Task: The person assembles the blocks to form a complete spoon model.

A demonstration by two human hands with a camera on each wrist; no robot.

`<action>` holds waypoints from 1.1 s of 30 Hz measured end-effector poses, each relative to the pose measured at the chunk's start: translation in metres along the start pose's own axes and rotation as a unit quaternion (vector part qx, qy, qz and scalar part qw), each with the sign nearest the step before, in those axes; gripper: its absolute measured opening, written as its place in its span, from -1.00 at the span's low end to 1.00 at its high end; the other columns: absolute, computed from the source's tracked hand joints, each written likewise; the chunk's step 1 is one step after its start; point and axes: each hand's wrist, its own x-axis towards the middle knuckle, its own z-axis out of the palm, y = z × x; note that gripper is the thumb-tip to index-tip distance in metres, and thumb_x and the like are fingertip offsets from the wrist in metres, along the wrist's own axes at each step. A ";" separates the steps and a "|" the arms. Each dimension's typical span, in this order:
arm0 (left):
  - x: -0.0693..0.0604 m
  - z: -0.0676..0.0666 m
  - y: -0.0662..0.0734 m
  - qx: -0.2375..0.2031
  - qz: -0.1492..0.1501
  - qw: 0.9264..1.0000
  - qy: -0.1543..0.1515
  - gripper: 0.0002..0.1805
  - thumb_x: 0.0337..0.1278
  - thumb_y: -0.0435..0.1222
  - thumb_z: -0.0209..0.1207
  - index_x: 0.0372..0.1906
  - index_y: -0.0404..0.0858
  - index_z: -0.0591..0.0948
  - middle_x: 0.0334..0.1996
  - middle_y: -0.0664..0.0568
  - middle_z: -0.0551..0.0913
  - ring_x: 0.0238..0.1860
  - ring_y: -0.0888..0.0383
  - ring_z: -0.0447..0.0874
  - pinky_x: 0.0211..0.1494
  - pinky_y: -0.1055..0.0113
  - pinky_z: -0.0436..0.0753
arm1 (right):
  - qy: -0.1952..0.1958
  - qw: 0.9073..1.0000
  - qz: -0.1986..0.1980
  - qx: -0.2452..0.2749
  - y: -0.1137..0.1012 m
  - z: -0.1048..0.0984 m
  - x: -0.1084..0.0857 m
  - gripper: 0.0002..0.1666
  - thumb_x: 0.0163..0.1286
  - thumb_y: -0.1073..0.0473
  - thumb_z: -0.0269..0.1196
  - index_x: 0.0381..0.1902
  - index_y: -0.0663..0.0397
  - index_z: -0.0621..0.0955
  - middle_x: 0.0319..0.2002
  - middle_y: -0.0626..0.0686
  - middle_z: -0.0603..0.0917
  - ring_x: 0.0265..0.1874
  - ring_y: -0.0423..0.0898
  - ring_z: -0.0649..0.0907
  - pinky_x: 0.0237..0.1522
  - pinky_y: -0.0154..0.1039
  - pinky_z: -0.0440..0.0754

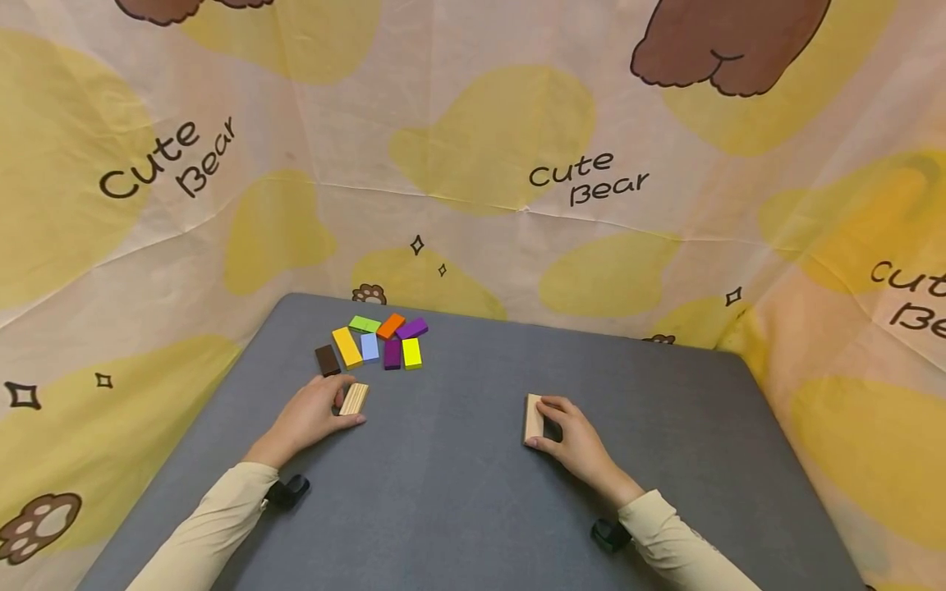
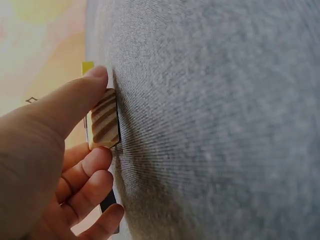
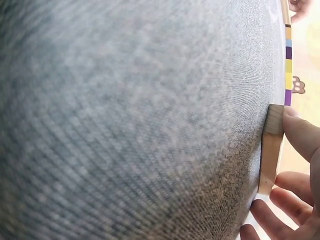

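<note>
On the left of the table, my left hand (image 1: 314, 413) pinches a small wooden block (image 1: 355, 399) with striped grain between thumb and fingers. The left wrist view shows the striped end of that block (image 2: 105, 119) close to the cloth, thumb on one side and fingertips on the other. Right of centre, my right hand (image 1: 584, 447) grips a plain pale wooden block (image 1: 533, 420) by its two ends. In the right wrist view, this plain block (image 3: 270, 157) lies along the grey surface between thumb and fingers.
Several coloured blocks lie just beyond my left hand, among them a dark brown block (image 1: 327, 360), a yellow-orange block (image 1: 347, 348), a light blue block (image 1: 369, 347) and a bright yellow block (image 1: 411, 354). Printed fabric (image 1: 473, 156) hangs behind the grey table (image 1: 443, 492).
</note>
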 end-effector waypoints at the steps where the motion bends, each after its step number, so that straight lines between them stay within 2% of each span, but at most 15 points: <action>1: 0.000 0.000 0.001 -0.001 -0.003 1.000 -0.002 -0.19 -0.08 0.09 0.45 0.22 -0.32 0.53 -0.48 0.12 0.47 -0.38 0.19 0.33 -0.36 0.37 0.26 | -0.001 1.000 0.002 0.001 0.000 0.000 0.000 -0.17 0.15 -0.06 0.47 0.31 0.18 0.52 0.31 0.12 0.51 0.33 0.13 0.50 0.28 0.09 0.49; 6: 0.003 -0.002 0.007 -0.002 -0.008 1.000 -0.002 -0.22 -0.09 0.06 0.47 0.20 -0.30 0.55 -0.46 0.10 0.49 -0.38 0.19 0.35 -0.36 0.36 0.28 | -0.001 1.000 0.003 0.002 -0.001 0.000 0.000 -0.17 0.14 -0.06 0.47 0.32 0.17 0.52 0.31 0.11 0.52 0.32 0.12 0.51 0.28 0.09 0.50; 15: 0.016 0.001 0.021 -0.033 0.010 0.999 -0.007 -0.26 -0.11 -0.04 0.50 0.20 -0.26 0.53 -0.44 0.09 0.51 -0.44 0.24 0.38 -0.42 0.40 0.35 | 0.009 1.000 -0.007 -0.009 -0.001 0.000 0.000 -0.18 0.13 -0.08 0.48 0.30 0.16 0.54 0.28 0.09 0.56 0.29 0.11 0.54 0.24 0.07 0.52; 22: 0.031 0.006 0.037 -0.057 0.046 0.997 -0.011 -0.29 -0.12 -0.16 0.50 0.21 -0.26 0.52 -0.41 0.07 0.52 -0.43 0.25 0.38 -0.39 0.43 0.35 | 0.017 1.000 -0.010 -0.008 -0.001 -0.001 0.000 -0.19 0.11 -0.07 0.49 0.27 0.16 0.56 0.27 0.09 0.58 0.28 0.10 0.56 0.24 0.07 0.53; 28: 0.046 0.012 0.052 -0.054 0.080 0.995 -0.006 -0.35 -0.15 -0.21 0.47 0.18 -0.17 0.58 -0.38 0.08 0.50 -0.41 0.25 0.39 -0.35 0.42 0.38 | 0.015 1.000 -0.002 -0.003 -0.001 -0.001 -0.001 -0.20 0.10 -0.07 0.50 0.27 0.14 0.57 0.27 0.07 0.58 0.29 0.09 0.56 0.25 0.06 0.52; 33: 0.060 0.020 0.061 -0.058 0.098 0.993 -0.009 -0.37 -0.14 -0.22 0.43 0.19 -0.15 0.60 -0.35 0.08 0.51 -0.40 0.26 0.41 -0.34 0.43 0.39 | 0.016 1.000 0.000 -0.004 -0.001 -0.002 -0.001 -0.19 0.09 -0.08 0.50 0.26 0.14 0.58 0.27 0.07 0.59 0.28 0.09 0.56 0.25 0.06 0.52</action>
